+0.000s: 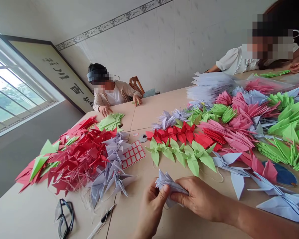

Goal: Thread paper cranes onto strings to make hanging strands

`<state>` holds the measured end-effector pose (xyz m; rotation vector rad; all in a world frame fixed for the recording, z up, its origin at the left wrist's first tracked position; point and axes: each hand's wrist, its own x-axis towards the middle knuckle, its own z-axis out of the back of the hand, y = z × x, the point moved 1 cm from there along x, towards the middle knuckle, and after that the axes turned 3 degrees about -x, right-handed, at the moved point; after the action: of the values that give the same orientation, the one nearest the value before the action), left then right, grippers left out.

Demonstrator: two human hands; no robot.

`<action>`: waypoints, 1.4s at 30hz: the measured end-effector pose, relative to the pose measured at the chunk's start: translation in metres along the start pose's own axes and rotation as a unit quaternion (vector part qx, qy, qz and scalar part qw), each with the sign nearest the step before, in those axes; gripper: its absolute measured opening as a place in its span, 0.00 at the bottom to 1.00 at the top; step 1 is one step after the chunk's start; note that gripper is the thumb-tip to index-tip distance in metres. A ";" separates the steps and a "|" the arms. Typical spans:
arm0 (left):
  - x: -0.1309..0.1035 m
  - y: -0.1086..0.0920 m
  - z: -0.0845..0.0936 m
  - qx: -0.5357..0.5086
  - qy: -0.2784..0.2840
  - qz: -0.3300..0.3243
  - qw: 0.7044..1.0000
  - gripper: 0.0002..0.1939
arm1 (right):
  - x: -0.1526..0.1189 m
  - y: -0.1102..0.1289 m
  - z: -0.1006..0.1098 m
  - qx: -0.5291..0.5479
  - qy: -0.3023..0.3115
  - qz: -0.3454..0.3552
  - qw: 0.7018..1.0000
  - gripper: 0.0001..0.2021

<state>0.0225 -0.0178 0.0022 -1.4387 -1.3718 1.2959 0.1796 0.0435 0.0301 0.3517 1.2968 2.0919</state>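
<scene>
Between my two hands is a bundle of pale lavender folded paper pieces [171, 187], held above the table near its front. My left hand [151, 202] grips the bundle's left side, thumb on top. My right hand [199, 197] is closed around its right end. Just beyond lies a row of light green paper cranes [184, 154], with a row of red paper cranes [174, 132] behind it. Right of my hands, pale blue paper cranes [271, 196] trail across the table. The undersides of the bundle are partly hidden by my fingers.
A heap of red paper cranes [82, 152] with loose strings covers the left side. Glasses [64, 217] and a dark-tipped tool [102, 220] lie at the front left. Piles of green folded paper [286, 132] fill the right. Two people sit at the table's far side.
</scene>
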 end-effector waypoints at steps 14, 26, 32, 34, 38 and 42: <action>0.001 0.001 0.001 -0.014 -0.017 0.005 1.000 0.14 | 0.000 -0.002 -0.004 0.053 0.013 -0.027 0.998 0.13; 0.002 -0.002 0.003 -0.027 -0.048 -0.008 0.998 0.15 | 0.000 -0.001 -0.004 0.029 0.019 -0.042 0.998 0.13; 0.002 0.002 0.003 -0.060 -0.052 -0.011 0.997 0.16 | -0.001 -0.002 -0.005 0.080 0.032 -0.044 0.995 0.12; 0.001 0.003 0.002 -0.079 -0.051 -0.006 0.996 0.15 | -0.002 -0.003 -0.006 0.109 0.040 -0.050 0.992 0.12; 0.000 0.005 -0.001 -0.126 -0.036 0.024 0.991 0.17 | -0.002 -0.006 -0.009 0.177 0.062 -0.039 0.982 0.15; 0.001 0.005 0.001 -0.140 -0.033 0.028 0.989 0.16 | 0.000 -0.008 -0.012 0.149 0.049 -0.030 0.987 0.15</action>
<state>0.0229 -0.0176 -0.0033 -1.6441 -1.6181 1.2324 0.1761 0.0370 0.0177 0.3358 1.6646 1.8853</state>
